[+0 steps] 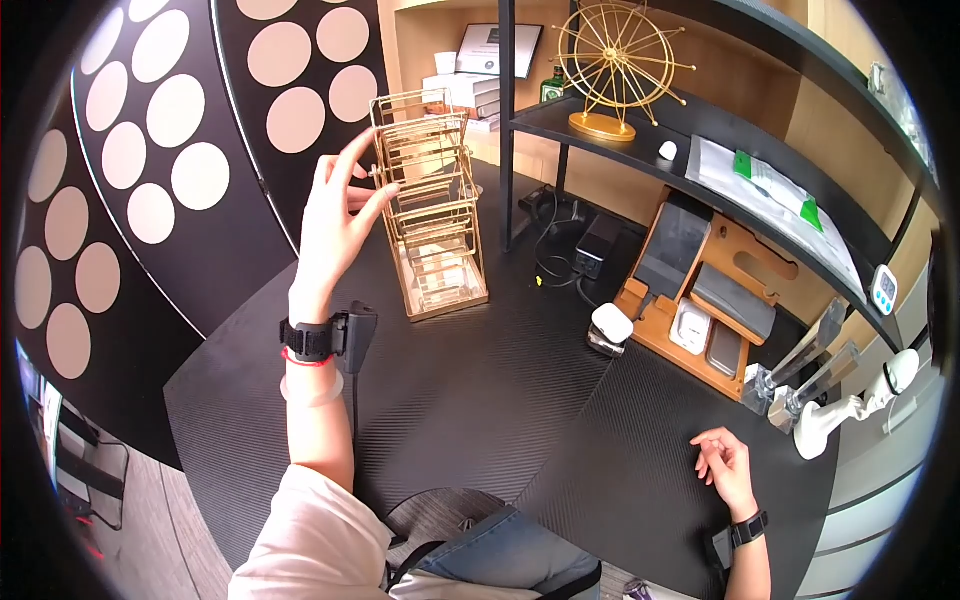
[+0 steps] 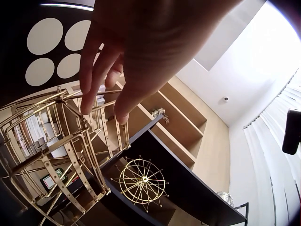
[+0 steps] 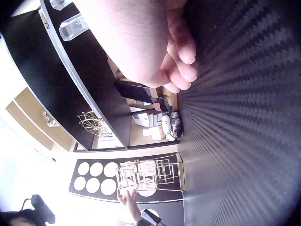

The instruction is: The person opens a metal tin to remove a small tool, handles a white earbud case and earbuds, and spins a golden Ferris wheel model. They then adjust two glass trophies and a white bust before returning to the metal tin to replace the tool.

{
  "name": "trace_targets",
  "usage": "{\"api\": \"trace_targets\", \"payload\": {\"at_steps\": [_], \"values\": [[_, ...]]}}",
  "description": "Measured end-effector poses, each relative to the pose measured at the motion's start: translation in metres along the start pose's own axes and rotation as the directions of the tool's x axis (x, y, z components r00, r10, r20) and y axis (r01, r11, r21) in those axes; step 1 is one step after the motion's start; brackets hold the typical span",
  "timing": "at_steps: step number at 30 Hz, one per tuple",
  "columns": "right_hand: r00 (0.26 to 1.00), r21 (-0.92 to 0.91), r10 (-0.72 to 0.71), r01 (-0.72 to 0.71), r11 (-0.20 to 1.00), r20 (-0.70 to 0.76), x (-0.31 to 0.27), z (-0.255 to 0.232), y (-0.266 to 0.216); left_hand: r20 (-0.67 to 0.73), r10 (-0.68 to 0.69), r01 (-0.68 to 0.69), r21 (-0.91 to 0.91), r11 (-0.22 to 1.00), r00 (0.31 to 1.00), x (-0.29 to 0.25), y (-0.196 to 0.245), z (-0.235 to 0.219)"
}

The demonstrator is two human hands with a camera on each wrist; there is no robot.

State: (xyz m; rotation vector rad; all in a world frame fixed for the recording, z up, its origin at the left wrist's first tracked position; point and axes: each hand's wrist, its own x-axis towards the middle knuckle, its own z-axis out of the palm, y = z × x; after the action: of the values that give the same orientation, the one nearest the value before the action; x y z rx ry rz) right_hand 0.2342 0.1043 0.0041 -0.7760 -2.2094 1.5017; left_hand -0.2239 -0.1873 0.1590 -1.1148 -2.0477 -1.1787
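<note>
Holding a spread left grip (image 1: 338, 222) at the gold wire rack (image 1: 434, 210), a loosely curled right grip (image 1: 729, 472) by the surface (image 1: 470, 400).

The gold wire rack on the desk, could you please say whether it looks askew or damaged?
Nothing clearly stands out: the gold wire rack stands on the black desk, left hand at its upper part, no part plainly bent. Its slant in the head view may be lens distortion; fine damage would not show.

A rack (image 1: 432, 213) stands on the table (image 1: 470, 400), left of shelving (image 1: 645, 152).
</note>
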Motion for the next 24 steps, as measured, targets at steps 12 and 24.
{"api": "trace_targets", "payload": {"at_steps": [12,24], "values": [[1.0,-0.008,-0.001,0.001,1.0,-0.002,0.0,0.0,-0.001,-0.101,0.078,-0.083,-0.053,0.995,0.992,0.002,-0.007,0.019],[1.0,-0.017,-0.009,0.009,1.0,0.002,0.0,0.0,0.001,-0.085,0.049,-0.06,-0.122,0.991,0.995,0.001,-0.003,0.02]]}}
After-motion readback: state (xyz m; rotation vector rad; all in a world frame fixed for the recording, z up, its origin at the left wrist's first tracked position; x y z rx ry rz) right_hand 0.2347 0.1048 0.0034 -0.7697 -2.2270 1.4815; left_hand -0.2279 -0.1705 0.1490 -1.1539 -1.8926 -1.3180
